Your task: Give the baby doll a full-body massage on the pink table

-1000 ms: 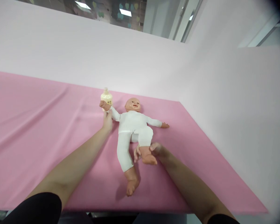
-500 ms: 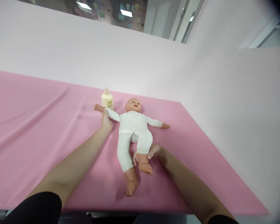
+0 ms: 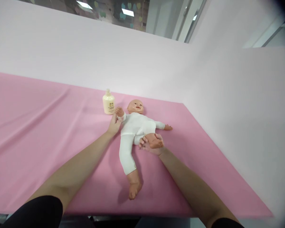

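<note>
A baby doll [image 3: 133,123] in a white suit lies on its back on the pink table cover, its head toward the wall. My left hand [image 3: 114,125] grips the doll's arm on the left, near the wrist, and that arm is bent upward. With my right hand [image 3: 153,145] I hold the doll's lower leg on the right, just above the foot, raised and bent toward the belly. The other leg lies stretched toward me. A pale yellow bottle [image 3: 108,103] stands just beyond my left hand; its lower right edge is near the doll's fist.
The pink cover [image 3: 38,126] has long creases on the left. A white wall [image 3: 85,53] rises behind the table, and another [image 3: 239,110] runs along the right side. A window [image 3: 133,14] opens above the back wall.
The doll's arm in my left hand has folded inward, from stretched out to bent beside its chest. My right hand has pushed the held leg up toward the belly.
</note>
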Tool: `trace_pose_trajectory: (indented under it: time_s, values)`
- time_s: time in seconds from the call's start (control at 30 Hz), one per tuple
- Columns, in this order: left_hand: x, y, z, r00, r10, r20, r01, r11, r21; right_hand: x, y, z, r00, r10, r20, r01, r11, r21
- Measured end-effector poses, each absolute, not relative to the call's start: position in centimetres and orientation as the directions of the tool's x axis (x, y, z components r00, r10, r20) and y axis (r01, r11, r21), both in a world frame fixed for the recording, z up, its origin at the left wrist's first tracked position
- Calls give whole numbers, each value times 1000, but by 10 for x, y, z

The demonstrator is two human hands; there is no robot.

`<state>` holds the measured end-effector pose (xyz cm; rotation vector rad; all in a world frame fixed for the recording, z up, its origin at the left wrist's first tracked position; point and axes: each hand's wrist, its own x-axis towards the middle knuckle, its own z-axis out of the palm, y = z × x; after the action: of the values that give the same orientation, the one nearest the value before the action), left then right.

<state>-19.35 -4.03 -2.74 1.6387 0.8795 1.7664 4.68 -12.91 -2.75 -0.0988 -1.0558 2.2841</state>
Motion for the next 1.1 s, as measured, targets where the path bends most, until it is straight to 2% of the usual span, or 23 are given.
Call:
trace_pose_trajectory:
  time_s: [0.1,0.17,0.23,0.4,0.57,0.77,0.87,0.97,1.1]
  values:
    - [-191,-51,-19,201,652,731,255,-755,604,47,-128,-21,-729,682,51,-532,-518,-670]
    - [-191,-57,-14,376,575,727,327,-816,477,46,-127,-19,-680,733,-7,-553,-520,-651]
    - [-191,-60,-10,474,526,706,356,-848,393,45,-126,-19,-640,767,-46,-565,-511,-647]
    - [-192,-60,-8,549,487,679,382,-869,314,43,-125,-19,-582,806,-105,-564,-494,-662]
    - [-191,-61,-7,552,496,670,378,-865,329,42,-128,-17,-576,806,-138,-563,-513,-648]
    - [-189,-62,-6,464,597,655,333,-802,495,44,-125,-22,-604,792,-92,-556,-501,-663]
    - [-188,-59,-10,297,691,659,242,-722,648,45,-126,-24,-658,753,-17,-528,-477,-703]
    - [-189,-50,-18,2,815,579,20,-579,815,46,-128,-26,-746,660,82,-475,-443,-760]
    - [-195,-33,-27,-268,899,346,-326,-422,846,45,-132,-32,-873,429,231,-417,-413,-810]
